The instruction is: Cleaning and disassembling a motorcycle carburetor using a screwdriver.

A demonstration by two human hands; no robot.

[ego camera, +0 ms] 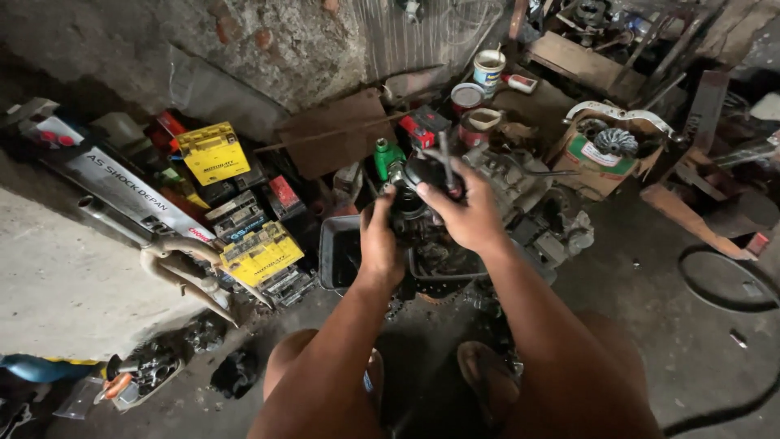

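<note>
Both my hands hold a dark, greasy round engine part (416, 189) above the floor in front of me. My left hand (379, 244) grips its left underside. My right hand (463, 211) wraps its right side and also holds a thin metal tool (446, 159) that sticks up from the part. Below the part lies a black tray (335, 252) and a toothed sprocket (439, 293). My knees and sandalled feet show at the bottom of the view.
Yellow and black batteries (213, 153) are stacked at the left beside a bent exhaust pipe (175, 260). An engine block (520, 183) sits behind my hands. Paint cans (488, 68), a cardboard box (597, 158) and a green bottle (387, 154) stand further back. A black hose (715, 280) curls at right.
</note>
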